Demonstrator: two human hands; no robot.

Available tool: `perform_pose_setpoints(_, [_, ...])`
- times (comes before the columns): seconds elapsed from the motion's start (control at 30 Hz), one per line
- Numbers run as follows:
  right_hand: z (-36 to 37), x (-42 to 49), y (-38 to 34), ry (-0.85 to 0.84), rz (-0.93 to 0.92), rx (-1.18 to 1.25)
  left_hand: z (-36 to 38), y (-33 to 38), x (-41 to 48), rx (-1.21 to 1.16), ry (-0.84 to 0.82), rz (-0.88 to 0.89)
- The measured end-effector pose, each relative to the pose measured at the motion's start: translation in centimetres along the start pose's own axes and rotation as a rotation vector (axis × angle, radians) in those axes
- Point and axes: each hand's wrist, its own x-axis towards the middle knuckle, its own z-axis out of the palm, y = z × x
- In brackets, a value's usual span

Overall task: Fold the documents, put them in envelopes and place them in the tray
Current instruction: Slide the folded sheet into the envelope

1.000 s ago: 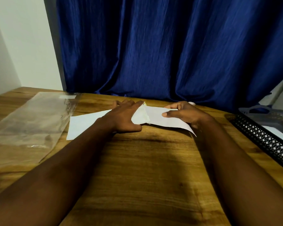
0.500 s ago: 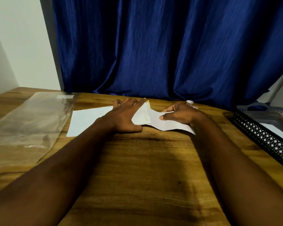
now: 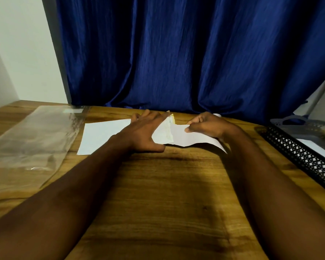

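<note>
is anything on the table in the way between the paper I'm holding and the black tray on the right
Nothing visible. The right hand pinches the folded paper, and only bare table lies between it and the tray.

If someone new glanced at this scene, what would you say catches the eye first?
Probably the two hands at mid-table: the left hand lies flat on a white envelope, while the right hand pinches a folded paper at its mouth. Behind them a deep blue curtain fills the background. A black mesh tray sits at the right edge, and a clear plastic sleeve lies on the left.
</note>
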Motion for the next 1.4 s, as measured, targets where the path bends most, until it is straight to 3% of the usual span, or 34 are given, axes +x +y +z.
perform_pose_setpoints(0.17, [1.0,-0.1,-0.9,0.006,-0.023,-0.018,0.3,1.0,0.5,0.050,-0.041,0.043])
perform_pose_setpoints(0.33, [1.7,-0.1,-1.3,0.148,-0.105,-0.004,0.4,0.8,0.5,0.046,-0.037,0.015])
perform_pose_setpoints(0.4, [1.2,0.1,-0.3,0.198,-0.038,-0.030,0.6,0.2,0.5,0.047,-0.025,-0.014])
perform_pose_setpoints(0.57, [0.8,-0.1,1.9,0.066,0.112,0.044,0.7,-0.8,0.4,0.033,-0.033,-0.067])
perform_pose_setpoints(0.73, [1.2,-0.1,1.2,0.205,-0.020,0.298,0.8,-0.4,0.4,0.042,-0.026,-0.035])
perform_pose_setpoints(0.93, [3.5,0.0,-1.2,0.129,-0.074,0.195,1.0,0.4,0.7,0.063,-0.021,0.012])
perform_pose_setpoints(1.17, [2.5,-0.6,0.1,0.219,0.132,0.391,0.8,-0.4,0.5,0.063,-0.010,-0.027])
perform_pose_setpoints(1.3, [2.9,-1.0,-0.7,0.213,0.076,0.488,0.9,0.1,0.6,0.057,-0.018,-0.019])
perform_pose_setpoints(1.4, [3.9,-1.0,-1.5,0.246,-0.012,0.349,1.0,0.6,0.7,0.052,-0.013,-0.007])
